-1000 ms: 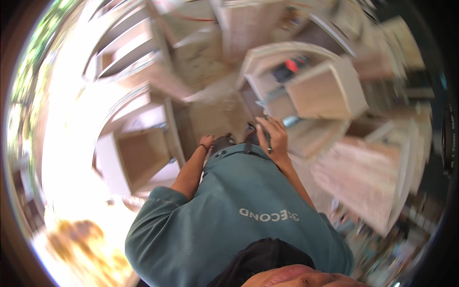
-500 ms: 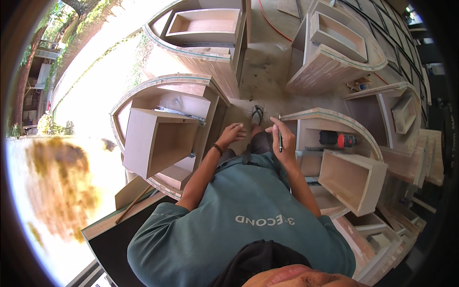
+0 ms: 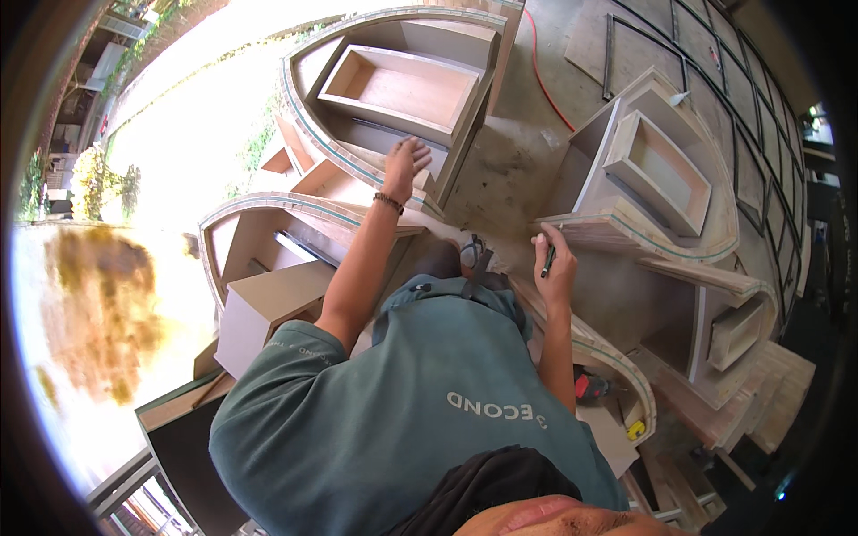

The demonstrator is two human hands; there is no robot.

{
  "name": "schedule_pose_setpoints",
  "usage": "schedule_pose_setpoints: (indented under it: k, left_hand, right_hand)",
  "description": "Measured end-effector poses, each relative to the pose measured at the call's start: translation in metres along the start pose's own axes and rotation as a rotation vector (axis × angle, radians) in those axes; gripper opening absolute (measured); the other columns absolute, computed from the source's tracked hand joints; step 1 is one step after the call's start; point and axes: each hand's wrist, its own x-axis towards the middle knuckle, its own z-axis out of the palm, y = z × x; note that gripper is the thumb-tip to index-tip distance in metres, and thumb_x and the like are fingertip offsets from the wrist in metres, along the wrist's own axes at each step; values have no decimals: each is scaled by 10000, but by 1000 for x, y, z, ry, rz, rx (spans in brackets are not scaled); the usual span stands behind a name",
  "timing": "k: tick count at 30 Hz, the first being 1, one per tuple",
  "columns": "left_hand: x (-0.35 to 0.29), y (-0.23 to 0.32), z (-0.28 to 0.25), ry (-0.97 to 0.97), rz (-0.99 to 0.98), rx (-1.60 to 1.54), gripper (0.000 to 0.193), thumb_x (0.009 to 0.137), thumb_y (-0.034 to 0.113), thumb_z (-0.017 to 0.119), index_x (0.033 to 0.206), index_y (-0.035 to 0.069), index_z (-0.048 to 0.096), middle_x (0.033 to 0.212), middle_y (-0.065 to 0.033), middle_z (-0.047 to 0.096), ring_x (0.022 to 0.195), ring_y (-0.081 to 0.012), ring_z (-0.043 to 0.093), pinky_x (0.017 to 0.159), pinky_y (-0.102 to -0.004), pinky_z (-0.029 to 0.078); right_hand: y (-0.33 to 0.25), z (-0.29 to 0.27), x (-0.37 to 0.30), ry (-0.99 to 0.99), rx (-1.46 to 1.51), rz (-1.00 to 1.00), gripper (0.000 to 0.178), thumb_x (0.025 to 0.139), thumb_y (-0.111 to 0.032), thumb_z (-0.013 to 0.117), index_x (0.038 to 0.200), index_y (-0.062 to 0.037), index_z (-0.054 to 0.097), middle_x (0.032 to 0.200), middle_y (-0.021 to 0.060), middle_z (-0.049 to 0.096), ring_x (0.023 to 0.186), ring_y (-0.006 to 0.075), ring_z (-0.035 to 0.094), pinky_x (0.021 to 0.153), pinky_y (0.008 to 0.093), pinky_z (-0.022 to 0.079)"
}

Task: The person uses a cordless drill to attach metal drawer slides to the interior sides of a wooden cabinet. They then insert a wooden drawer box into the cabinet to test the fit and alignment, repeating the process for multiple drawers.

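A: What do you have in your hands?

B: Your right hand (image 3: 559,264) grips a slim dark pen (image 3: 548,261) between thumb and fingers, just beside the near end of the upper-right cabinet (image 3: 603,230). Your left hand (image 3: 407,168) reaches ahead with loosely extended fingers and nothing visible in it – it shows in front of the lower part of the upper-left cabinet (image 3: 447,41), though you cannot tell from here whether it touches the wood.

A: What crowds you on the left?

B: Beyond your left fingers, that curved cabinet carries a pale, shallow drawer (image 3: 399,89). Closer to you stands the near-left cabinet (image 3: 243,241), also curved, with a boxy drawer (image 3: 274,293) jutting out beside your left forearm and partly hidden by it.

A: And on your right?

B: The lower-right cabinet (image 3: 628,369) curves past your right forearm; you can see a red-and-black tool (image 3: 587,387) inside it and a small yellow object (image 3: 635,430) near its rim. The upper-right one holds a drawer of its own.

A: What lies ahead of you?

B: A narrow strip of stained floor (image 3: 500,170) runs between the cabinets. Farther off, a red hose (image 3: 537,67) snakes across it – and black metal bars (image 3: 609,58) spread out beyond, to your right.
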Motion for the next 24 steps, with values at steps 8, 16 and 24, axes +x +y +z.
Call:
schedule_pose_setpoints:
  k: [8, 16, 24]
  left_hand:
    - [119, -22, 0, 587, -58, -163, 571, 1036, 375, 493, 1461, -1, 434, 1451, -167, 519, 1291, -305, 534, 1064, -480, 443]
    - [197, -3, -2, 933, 103, 261, 835, 924, 377, 653, 1549, -48, 298, 1561, -269, 374, 1460, -385, 353, 1199, -434, 301]
    - [241, -2, -31, 1096, 306, 496, 770, 908, 113, 593, 1561, -55, 221, 1514, -330, 417, 1389, -453, 435, 1172, -459, 345]
  right_hand:
    - [-13, 23, 172, -205, 3, -46, 254, 1038, -203, 574, 1182, -22, 677, 937, 174, 757, 875, 322, 741, 800, 386, 556]
    - [-26, 124, 323, -469, -102, -330, 261, 1037, -194, 545, 1207, -42, 672, 1026, 195, 745, 967, 373, 716, 858, 429, 554]
    - [-9, 259, 412, -662, -443, -682, 476, 914, -127, 636, 1366, -2, 553, 1226, 206, 658, 1122, 412, 602, 975, 491, 481]
